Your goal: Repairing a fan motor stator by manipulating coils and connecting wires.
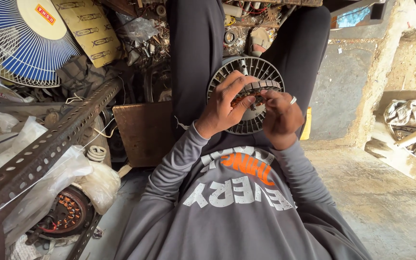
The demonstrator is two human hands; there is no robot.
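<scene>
A round grey finned fan-motor housing rests on my lap between my dark-trousered legs. My left hand grips a ring-shaped stator core with copper windings over the housing, fingers curled on its left edge. My right hand, with a ring on one finger, pinches the stator's right side. Both hands hide the housing's middle.
A perforated steel angle bar runs diagonally at left. A blue and white fan guard lies upper left. A brown board sits beside my left leg. A wound stator in a plastic bag lies lower left. A concrete ledge is at right.
</scene>
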